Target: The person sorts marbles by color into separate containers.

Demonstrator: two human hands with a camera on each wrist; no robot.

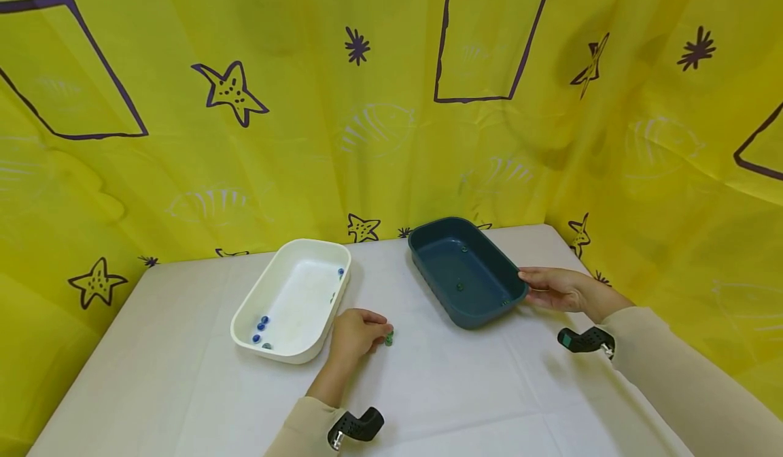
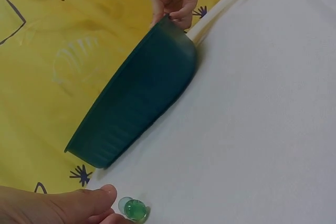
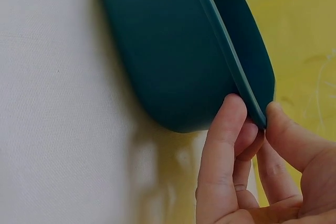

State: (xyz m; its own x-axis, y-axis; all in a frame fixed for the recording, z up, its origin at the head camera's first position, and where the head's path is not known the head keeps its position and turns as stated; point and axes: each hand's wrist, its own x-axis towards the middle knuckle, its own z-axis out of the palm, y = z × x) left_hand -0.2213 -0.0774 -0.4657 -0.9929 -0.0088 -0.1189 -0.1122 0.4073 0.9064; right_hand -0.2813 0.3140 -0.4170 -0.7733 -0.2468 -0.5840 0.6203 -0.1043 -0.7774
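My left hand (image 1: 357, 334) is low over the white tablecloth, its thumb and fingertips right at two green glass marbles (image 2: 135, 210). Those marbles lie close together just past the fingertips in the left wrist view. At the right, my right hand (image 1: 559, 288) pinches the near right corner of a dark teal tray (image 3: 173, 51), thumb on the inner side of the rim and fingers outside. Inside this tray are a few small green marbles (image 1: 460, 286). To the left of my left hand stands a white tray (image 1: 245, 307) with several blue marbles (image 1: 260, 326) and some greenish ones.
A yellow curtain (image 1: 293, 137) with dark drawings hangs behind the table and along both sides. The white tablecloth (image 1: 459, 389) covers the tabletop between and in front of the trays. A black wrist camera mount (image 1: 361, 426) sits at each sleeve.
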